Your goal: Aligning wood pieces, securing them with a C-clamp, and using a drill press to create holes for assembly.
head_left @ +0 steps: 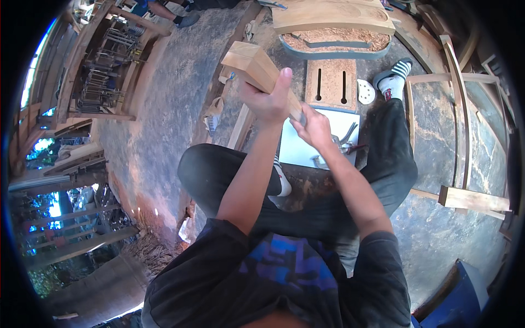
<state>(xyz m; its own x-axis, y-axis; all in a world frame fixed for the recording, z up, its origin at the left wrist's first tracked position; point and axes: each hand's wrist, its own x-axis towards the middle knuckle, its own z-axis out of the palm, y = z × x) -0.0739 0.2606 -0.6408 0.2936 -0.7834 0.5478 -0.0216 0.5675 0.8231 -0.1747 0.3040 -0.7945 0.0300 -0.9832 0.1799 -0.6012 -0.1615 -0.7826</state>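
Note:
A thick light-coloured wooden block (253, 64) is raised in front of me, its squared end pointing up and left. My left hand (269, 98) is wrapped around its middle with the thumb up along the side. My right hand (313, 127) presses against the block's lower end, fingers bent on the wood; whether it holds something small against it I cannot tell. I sit on the ground in dark trousers with knees spread.
A white sheet (306, 146) with pliers (345, 136) lies between my legs. Beyond it sit a slotted wooden board (331, 82), a round sanding disc (366, 92) and a sawdust-filled curved frame (338, 42). Timber pieces (473, 199) lie to the right. Another person's legs (167, 12) show far left.

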